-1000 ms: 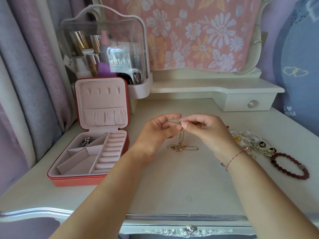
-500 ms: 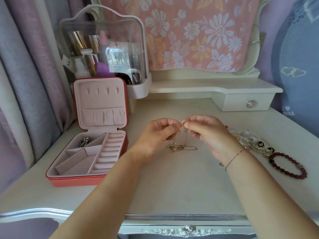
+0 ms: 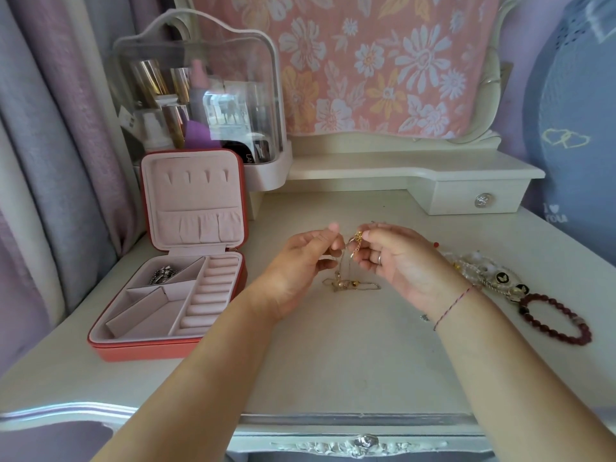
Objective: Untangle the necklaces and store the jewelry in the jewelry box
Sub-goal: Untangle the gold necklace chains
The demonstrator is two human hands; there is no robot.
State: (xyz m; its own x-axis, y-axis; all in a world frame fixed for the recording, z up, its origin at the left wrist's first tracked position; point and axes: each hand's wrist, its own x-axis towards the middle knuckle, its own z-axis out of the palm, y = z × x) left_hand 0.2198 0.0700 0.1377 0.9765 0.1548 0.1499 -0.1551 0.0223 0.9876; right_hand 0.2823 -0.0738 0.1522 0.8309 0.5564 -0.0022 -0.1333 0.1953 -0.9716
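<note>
Dangling necklaces point(image 3: 357, 237) (pinched) between hands point(image 3: 300, 261) point(image 3: 400, 261)

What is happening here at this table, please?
A person is untangling thin gold necklaces over a white table. The left hand and the right hand both pinch the chains up high, and the lower ends lie on the table. The red jewelry box stands open on the left, one silver piece in a back compartment. A dark red bead bracelet and a pile of pearly jewelry lie on the right, not yet stored.
</note>
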